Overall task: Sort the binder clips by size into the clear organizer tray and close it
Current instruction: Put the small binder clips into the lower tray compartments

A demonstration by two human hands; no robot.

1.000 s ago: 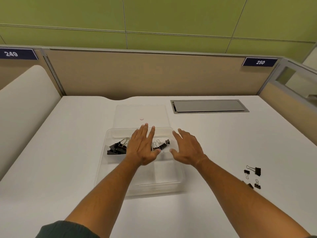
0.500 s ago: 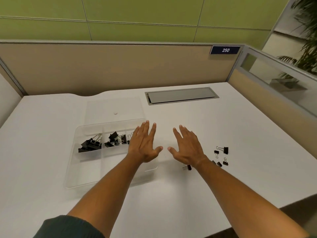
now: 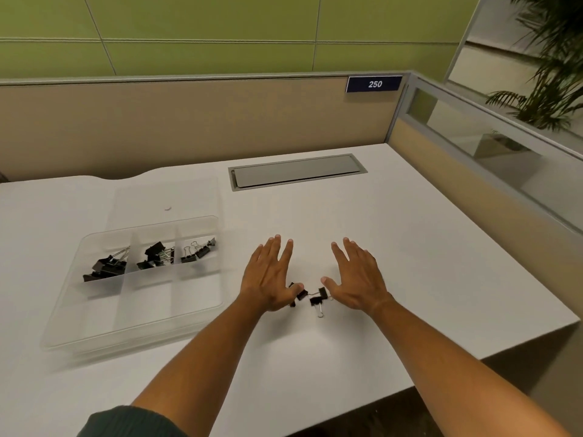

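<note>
Both hands now sit right of the organizer tray (image 3: pixel 94 310) instead of over it, above the loose binder clips (image 3: pixel 316 300) on the white desk (image 3: pixel 410 263). Left hand (image 3: pixel 270 279) and right hand (image 3: pixel 356 276) hover palm-down, fingers straight and spread, holding nothing, the small clips between their thumbs. At left, the tray's lid (image 3: pixel 164 200) lies open; its three far compartments hold sorted clips (image 3: pixel 107 266).

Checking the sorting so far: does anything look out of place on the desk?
Yes: a few loose clips lie on the desk between the left hand and right hand, outside the open tray.
</note>
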